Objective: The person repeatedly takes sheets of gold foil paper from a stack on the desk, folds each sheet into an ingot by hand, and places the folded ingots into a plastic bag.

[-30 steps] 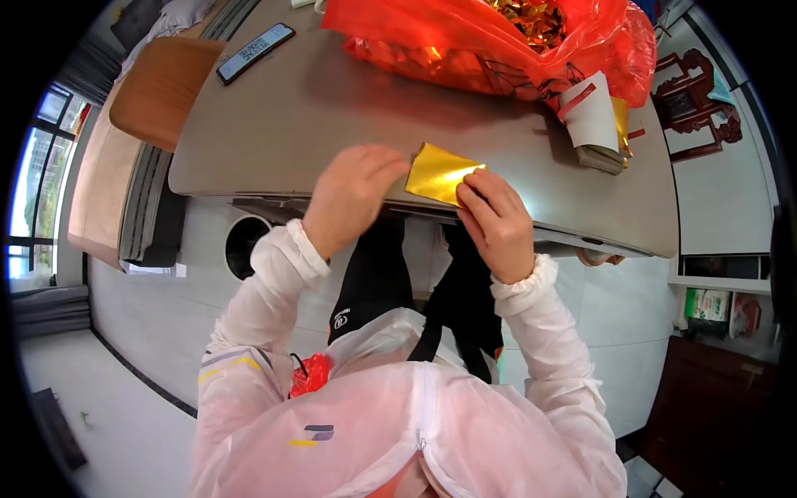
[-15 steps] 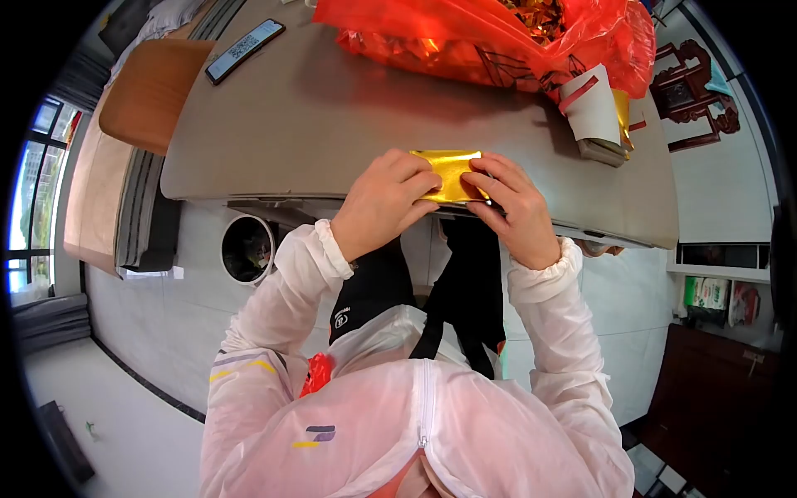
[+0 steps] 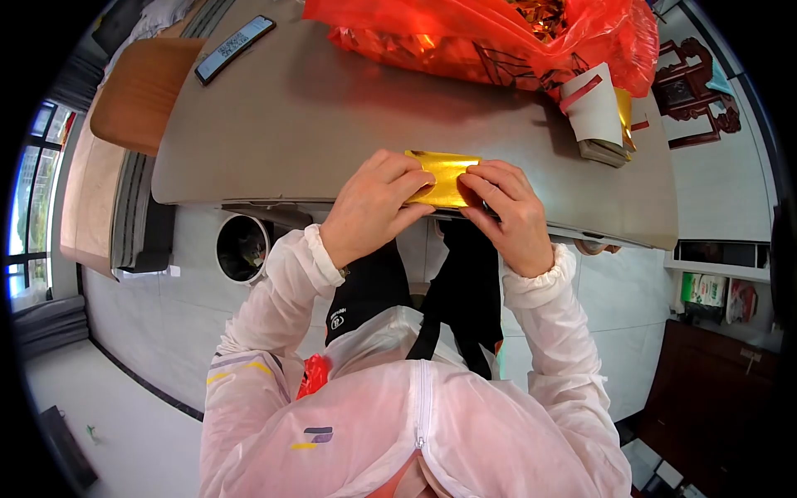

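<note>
A shiny gold foil sheet (image 3: 447,178) is held between both hands at the near edge of the grey-brown table (image 3: 315,116). My left hand (image 3: 379,202) pinches its left side, with the thumb below and the fingers on top. On the right side, my right hand (image 3: 508,206) grips the sheet in the same way. The sheet's top edge looks slightly curled. Its underside is hidden.
A red plastic bag (image 3: 481,46) with gold foil pieces lies at the table's far side. Near it are a white paper roll (image 3: 592,108) and a stack of paper (image 3: 604,152). A phone (image 3: 236,50) lies far left. A bin (image 3: 242,249) stands on the floor.
My left hand, empty and apart from the sheet a second ago, has come in and taken hold of its left side. The sheet now lies straighter between both hands.
</note>
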Demonstrator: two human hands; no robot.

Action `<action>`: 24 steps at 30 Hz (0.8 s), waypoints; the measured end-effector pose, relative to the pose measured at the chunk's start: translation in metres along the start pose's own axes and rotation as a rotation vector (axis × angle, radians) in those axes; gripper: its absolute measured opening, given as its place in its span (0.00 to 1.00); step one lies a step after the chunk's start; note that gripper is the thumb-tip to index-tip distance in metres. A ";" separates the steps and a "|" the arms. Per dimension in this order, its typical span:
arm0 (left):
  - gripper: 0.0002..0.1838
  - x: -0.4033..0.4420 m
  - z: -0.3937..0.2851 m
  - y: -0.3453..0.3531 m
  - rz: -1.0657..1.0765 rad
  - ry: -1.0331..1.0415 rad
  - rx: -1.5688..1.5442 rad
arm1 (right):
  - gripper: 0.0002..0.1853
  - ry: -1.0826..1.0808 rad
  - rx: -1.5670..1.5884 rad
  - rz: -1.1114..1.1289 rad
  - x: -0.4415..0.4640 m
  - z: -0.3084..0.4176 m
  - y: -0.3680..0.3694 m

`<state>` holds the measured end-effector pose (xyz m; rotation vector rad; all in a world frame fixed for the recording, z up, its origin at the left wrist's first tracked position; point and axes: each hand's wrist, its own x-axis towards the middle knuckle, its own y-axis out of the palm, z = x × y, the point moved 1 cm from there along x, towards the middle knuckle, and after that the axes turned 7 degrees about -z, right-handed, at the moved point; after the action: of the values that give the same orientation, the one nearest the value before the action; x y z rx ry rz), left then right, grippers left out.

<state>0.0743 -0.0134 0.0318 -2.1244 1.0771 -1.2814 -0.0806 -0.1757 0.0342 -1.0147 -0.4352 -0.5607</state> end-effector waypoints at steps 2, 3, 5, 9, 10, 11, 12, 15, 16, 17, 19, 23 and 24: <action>0.19 0.000 -0.001 0.000 -0.006 -0.011 -0.005 | 0.22 0.028 0.020 0.006 0.000 0.000 -0.001; 0.19 0.001 -0.001 0.000 -0.013 -0.021 -0.016 | 0.21 0.043 0.031 0.009 0.001 0.000 -0.001; 0.19 0.001 -0.001 -0.001 -0.027 -0.040 -0.037 | 0.21 0.073 0.052 0.020 0.003 0.000 -0.002; 0.19 0.002 -0.002 0.000 -0.054 -0.068 -0.041 | 0.19 0.111 0.061 0.019 0.006 0.001 -0.003; 0.19 0.002 -0.002 0.001 -0.067 -0.074 -0.041 | 0.18 0.114 0.056 0.010 0.007 0.001 -0.002; 0.19 0.002 -0.002 0.002 -0.081 -0.079 -0.040 | 0.17 0.125 0.051 0.008 0.007 0.001 -0.001; 0.19 0.003 -0.001 0.003 -0.085 -0.097 -0.051 | 0.17 0.135 0.046 0.007 0.007 0.000 0.000; 0.19 0.009 0.000 0.008 -0.102 -0.145 -0.066 | 0.14 0.145 0.031 -0.031 0.010 -0.001 0.003; 0.19 0.011 0.000 0.010 -0.110 -0.157 -0.059 | 0.13 0.144 0.025 -0.050 0.011 -0.001 0.004; 0.18 0.013 0.000 0.011 -0.116 -0.168 -0.053 | 0.12 0.149 0.016 -0.053 0.013 0.000 0.005; 0.17 0.013 0.001 0.013 -0.121 -0.189 -0.053 | 0.11 0.162 -0.004 -0.059 0.016 0.001 0.006; 0.14 0.015 0.004 0.013 -0.107 -0.208 -0.061 | 0.11 0.183 -0.008 -0.057 0.017 -0.001 0.009; 0.13 0.015 0.004 0.013 -0.116 -0.215 -0.062 | 0.11 0.176 -0.014 -0.054 0.017 -0.001 0.009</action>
<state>0.0769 -0.0337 0.0292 -2.3393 0.9258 -1.0511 -0.0614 -0.1772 0.0378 -0.9603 -0.3039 -0.6968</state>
